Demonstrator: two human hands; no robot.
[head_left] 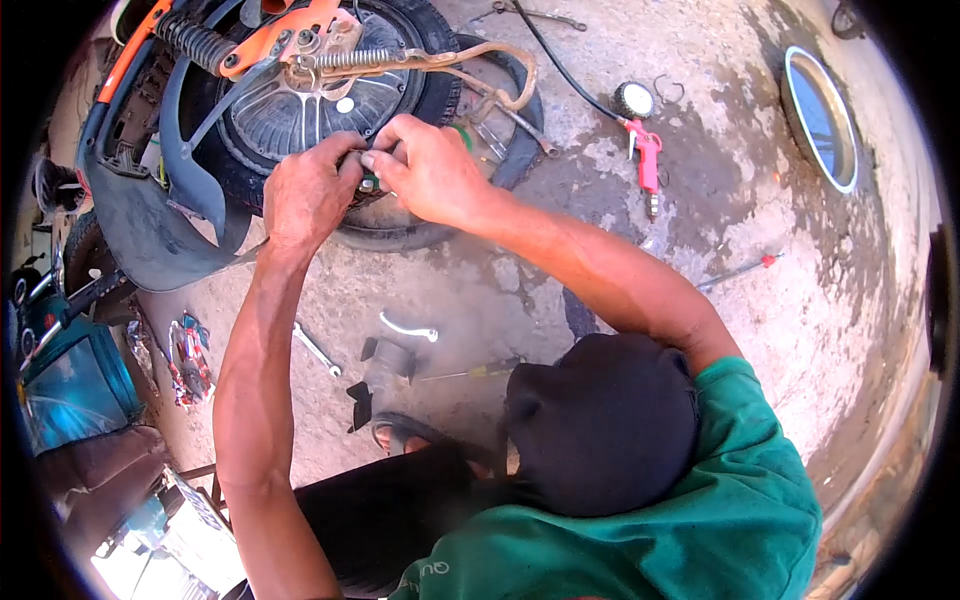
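My left hand (312,190) and my right hand (425,170) meet at the near edge of a wheel (290,125). Thumbs and fingers of both are pinched together over a small part, with a bit of green (370,185) showing just below them. What they pinch is mostly hidden by the fingers. The wheel has a wide metal hub and a black tyre (438,30). Above the hub run an orange frame arm (285,40) and a coil spring (350,58). Behind my right hand, a loose black tyre or tube (525,165) lies on the ground.
A pink inflator gun with gauge (645,150) lies right, below a basin (820,120). A spanner (318,350), a silver lever (408,327) and a screwdriver (490,370) are near my sandalled foot (400,435). A teal container (80,390) stands left; a grey mudguard (165,245) flanks the wheel.
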